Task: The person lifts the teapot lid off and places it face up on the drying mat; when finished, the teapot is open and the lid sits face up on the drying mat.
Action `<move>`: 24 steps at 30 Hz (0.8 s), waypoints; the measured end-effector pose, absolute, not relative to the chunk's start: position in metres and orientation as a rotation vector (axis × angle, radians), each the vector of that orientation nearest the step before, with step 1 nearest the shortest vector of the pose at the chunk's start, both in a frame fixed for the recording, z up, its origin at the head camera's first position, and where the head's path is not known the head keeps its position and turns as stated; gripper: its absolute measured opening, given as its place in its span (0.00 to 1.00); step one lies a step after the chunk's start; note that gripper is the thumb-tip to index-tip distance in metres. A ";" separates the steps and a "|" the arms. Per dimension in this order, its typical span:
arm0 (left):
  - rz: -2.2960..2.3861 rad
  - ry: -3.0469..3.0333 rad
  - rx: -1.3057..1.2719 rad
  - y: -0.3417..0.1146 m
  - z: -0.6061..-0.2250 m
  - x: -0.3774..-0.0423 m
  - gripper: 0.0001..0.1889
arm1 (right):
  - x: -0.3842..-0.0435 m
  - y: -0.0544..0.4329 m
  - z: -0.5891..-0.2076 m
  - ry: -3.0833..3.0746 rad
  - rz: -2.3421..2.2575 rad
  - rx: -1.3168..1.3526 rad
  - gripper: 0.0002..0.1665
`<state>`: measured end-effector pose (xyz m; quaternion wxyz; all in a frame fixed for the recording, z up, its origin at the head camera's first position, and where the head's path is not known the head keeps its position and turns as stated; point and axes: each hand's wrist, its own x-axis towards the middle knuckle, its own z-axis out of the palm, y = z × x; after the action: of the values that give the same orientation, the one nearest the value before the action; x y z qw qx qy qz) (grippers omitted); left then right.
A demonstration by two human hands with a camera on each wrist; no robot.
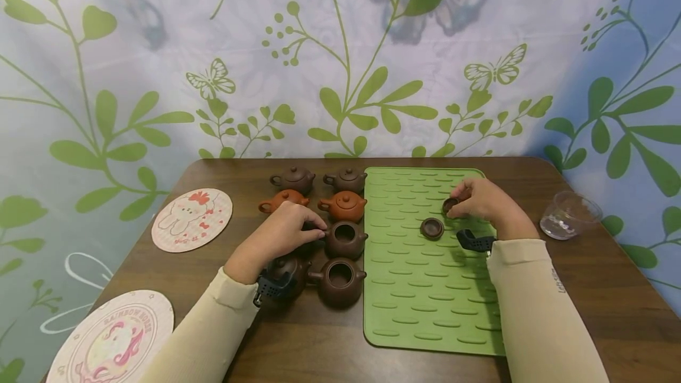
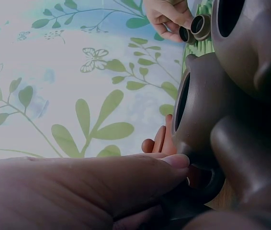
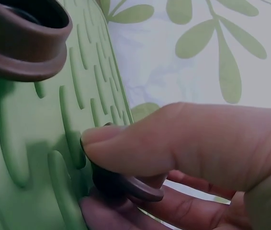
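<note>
My left hand pinches the handle of a lidless dark brown teapot, which stands on the table beside the green mat. In the left wrist view, the thumb presses against the handle of this teapot, just below its open rim. Over the mat's right part, my right hand pinches a small dark brown teapot lid between thumb and fingers. The right wrist view shows the lid tilted on edge, close over the mat. A second dark lid lies upside down on the mat, left of that hand.
Nearer me stands another lidless dark teapot. Lidded orange teapots and dark teapots fill the rows behind. The green mat covers the table's right middle. A clear plastic cup stands far right; round printed coasters lie left.
</note>
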<state>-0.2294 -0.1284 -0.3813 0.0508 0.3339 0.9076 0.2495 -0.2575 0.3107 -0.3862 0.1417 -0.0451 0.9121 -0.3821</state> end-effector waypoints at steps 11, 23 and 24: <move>0.771 2.767 1.042 -0.132 -0.385 -0.224 0.04 | -0.249 0.307 -0.387 2.669 -1.058 -0.111 0.24; 0.799 2.762 1.058 -0.135 -0.388 -0.217 0.04 | -0.241 0.305 -0.390 2.708 -0.950 -0.078 0.25; 0.799 2.762 1.056 -0.136 -0.388 -0.217 0.04 | -0.241 0.305 -0.390 2.714 -0.939 -0.077 0.25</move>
<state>-0.2166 -0.1355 -0.3878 0.0389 0.3446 0.9010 0.2608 -0.2406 0.3047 -0.3901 0.1337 -0.0267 0.9362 -0.3240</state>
